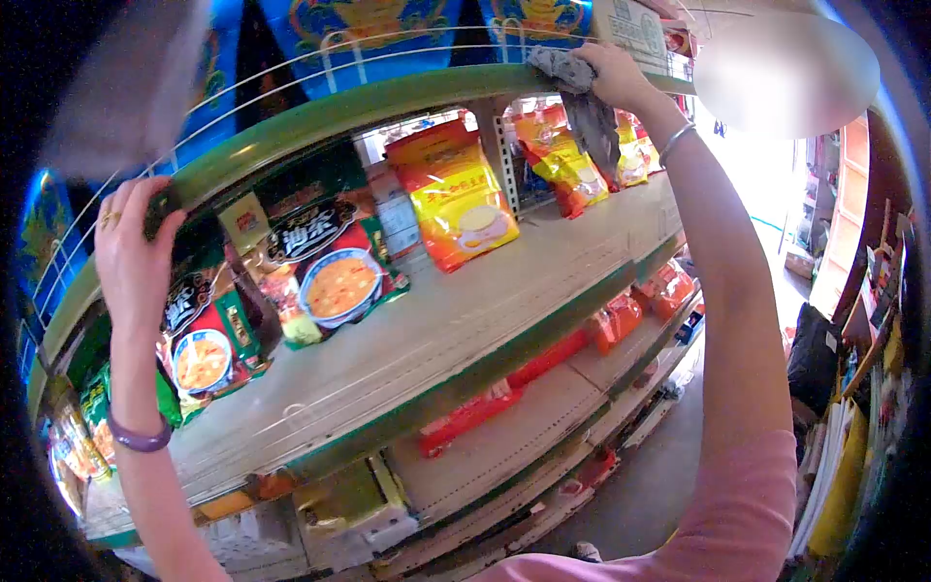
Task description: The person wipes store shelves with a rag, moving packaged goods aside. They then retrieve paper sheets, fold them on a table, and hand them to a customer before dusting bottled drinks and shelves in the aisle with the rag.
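Head feed: I see the right hand (621, 80) with fingers clamped on a grey cloth (592, 121), bunched at the green shelf edge (339, 104), tail hanging before the yellow packets (560, 160). Left hand (136, 233) curls at the same edge, probably for steadiness; fingertips partly hidden, can't tell if clamped. Packets face out, presumably for label reading.
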The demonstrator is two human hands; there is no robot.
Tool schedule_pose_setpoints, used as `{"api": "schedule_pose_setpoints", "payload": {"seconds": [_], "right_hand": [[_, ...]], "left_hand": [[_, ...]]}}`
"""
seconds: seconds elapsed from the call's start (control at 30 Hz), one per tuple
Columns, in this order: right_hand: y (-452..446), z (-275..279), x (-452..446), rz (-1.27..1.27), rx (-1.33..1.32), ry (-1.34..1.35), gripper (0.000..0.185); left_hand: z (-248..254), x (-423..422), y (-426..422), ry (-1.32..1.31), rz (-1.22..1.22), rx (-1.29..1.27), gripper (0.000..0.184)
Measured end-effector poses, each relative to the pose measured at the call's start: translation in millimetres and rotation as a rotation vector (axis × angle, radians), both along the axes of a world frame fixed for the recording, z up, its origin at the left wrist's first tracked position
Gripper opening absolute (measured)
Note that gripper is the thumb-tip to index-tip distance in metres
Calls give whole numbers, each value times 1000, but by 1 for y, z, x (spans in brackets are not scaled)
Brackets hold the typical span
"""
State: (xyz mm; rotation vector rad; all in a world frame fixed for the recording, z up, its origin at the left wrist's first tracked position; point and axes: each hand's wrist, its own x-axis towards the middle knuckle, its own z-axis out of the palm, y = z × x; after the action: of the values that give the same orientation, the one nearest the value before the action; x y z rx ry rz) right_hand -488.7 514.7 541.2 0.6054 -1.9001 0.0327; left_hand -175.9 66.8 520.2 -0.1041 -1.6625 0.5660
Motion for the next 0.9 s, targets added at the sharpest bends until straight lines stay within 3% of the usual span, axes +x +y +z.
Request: {"api": "schedule_pose_setpoints", "payload": {"seconds": [0.2, 0.33, 0.43, 0.53, 0.57, 0.63, 0.73, 0.83, 0.87, 0.9], "right_hand": [[71, 4, -52, 73, -6, -72, 40], [79, 10, -75, 223, 114, 169, 37], [83, 9, -71, 122, -209, 98, 38], [123, 17, -87, 454, -849, -87, 36], [141, 16, -119, 709, -985, 99, 35], [160, 8, -104, 529, -916, 145, 36], [169, -6, -110, 486, -920, 51, 43], [146, -24, -104, 513, -938, 261, 54], [139, -30, -94, 530, -948, 192, 58], [131, -31, -105, 773, -884, 212, 54]], "left_hand": [[-5, -5, 0, 27, 144, 69, 33], [-7, -6, 2, 49, 237, 80, 35], [-6, -6, 0, 24, 249, 128, 37], [-4, -5, -4, -1, 247, 174, 38], [-4, -5, -3, -16, 248, 179, 38], [-4, -4, -2, -37, 261, 166, 38], [-5, -5, 2, -57, 277, 112, 38], [-7, -3, 12, -89, 274, 116, 40], [-8, -1, 13, -102, 281, 152, 40], [-8, -2, 15, -118, 278, 185, 41]]}}
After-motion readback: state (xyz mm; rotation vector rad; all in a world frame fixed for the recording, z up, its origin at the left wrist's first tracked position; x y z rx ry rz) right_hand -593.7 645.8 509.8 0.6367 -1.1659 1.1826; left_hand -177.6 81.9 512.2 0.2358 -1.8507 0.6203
